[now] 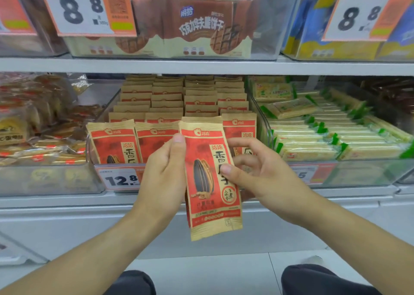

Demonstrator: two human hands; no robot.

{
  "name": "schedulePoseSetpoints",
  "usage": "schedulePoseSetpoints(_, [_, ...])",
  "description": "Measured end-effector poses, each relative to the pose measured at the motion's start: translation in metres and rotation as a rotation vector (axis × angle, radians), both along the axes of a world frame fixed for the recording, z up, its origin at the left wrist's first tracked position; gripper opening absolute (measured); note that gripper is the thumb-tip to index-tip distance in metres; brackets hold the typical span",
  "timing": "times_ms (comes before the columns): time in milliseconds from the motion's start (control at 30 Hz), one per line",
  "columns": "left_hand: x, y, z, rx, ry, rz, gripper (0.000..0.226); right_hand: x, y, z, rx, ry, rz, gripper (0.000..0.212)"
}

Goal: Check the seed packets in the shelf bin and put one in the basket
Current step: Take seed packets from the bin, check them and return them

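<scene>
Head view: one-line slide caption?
Both hands, left and right, hold a seed packet before the shelf bin.

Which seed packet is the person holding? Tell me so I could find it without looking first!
Find the clear shelf bin in the middle of the lower shelf, packed with rows of red and tan seed packets. In front of it both hands, the left hand and the right hand, pinch one seed packet. It alone is out of the bin, so its whole front shows.

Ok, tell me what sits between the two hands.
The head view shows a red-and-tan paper seed packet, held upright between the left hand and right hand, both pinching it.
</scene>
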State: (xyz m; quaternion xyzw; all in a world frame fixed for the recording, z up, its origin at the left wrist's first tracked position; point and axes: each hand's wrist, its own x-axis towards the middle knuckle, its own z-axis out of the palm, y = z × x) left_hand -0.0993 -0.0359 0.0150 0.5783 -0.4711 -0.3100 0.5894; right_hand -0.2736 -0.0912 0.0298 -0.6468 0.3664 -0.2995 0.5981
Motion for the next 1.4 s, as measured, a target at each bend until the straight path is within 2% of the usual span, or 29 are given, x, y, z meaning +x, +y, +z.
schedulePoseSetpoints(100, [-0.002,0.002,0.002,-0.019,-0.011,-0.035,0.046,-0.003,-0.002,0.001,0.024,0.012,0.0,0.037])
schedulePoseSetpoints(300, [-0.007,0.01,0.007,-0.04,-0.135,-0.181,0.047,-0.006,0.0,-0.003,0.073,0.026,-0.027,0.023])
schedulePoseSetpoints(333, [-0.009,0.011,0.009,-0.023,-0.141,-0.212,0.045,-0.006,0.001,-0.005,0.035,0.039,-0.031,0.024])
schedulePoseSetpoints(433, [-0.014,0.013,0.011,-0.043,-0.208,-0.227,0.039,-0.004,0.006,-0.005,-0.056,0.03,-0.015,0.044])
schedulePoseSetpoints(533, [-0.015,0.014,0.01,-0.095,-0.221,-0.205,0.038,-0.005,0.005,-0.003,-0.104,-0.039,0.026,0.047])
schedulePoseSetpoints(633, [-0.015,0.014,0.009,-0.121,-0.226,-0.219,0.034,-0.008,0.001,-0.004,-0.119,-0.061,0.018,0.071])
schedulePoseSetpoints(700, [-0.015,0.015,0.009,-0.153,-0.247,-0.222,0.028,-0.01,0.0,-0.006,-0.163,-0.035,0.056,0.076])
schedulePoseSetpoints(800, [-0.016,0.015,0.01,-0.183,-0.249,-0.229,0.026,-0.011,0.0,-0.011,-0.199,-0.01,0.075,0.075])
schedulePoseSetpoints(1000, [-0.017,0.015,0.009,-0.198,-0.15,-0.259,0.026,-0.006,0.001,-0.013,-0.096,-0.082,0.135,0.06])
schedulePoseSetpoints(1200, [-0.015,0.014,0.007,-0.19,-0.134,-0.271,0.029,-0.004,0.002,-0.01,-0.056,-0.108,0.186,0.046])
schedulePoseSetpoints(1267, [-0.014,0.013,0.007,-0.192,-0.128,-0.256,0.031,-0.004,0.0,-0.01,-0.048,-0.076,0.201,0.054])
schedulePoseSetpoints(1400, [-0.011,0.014,0.009,-0.212,-0.102,-0.212,0.031,-0.011,-0.006,-0.011,-0.122,0.119,0.34,0.09])
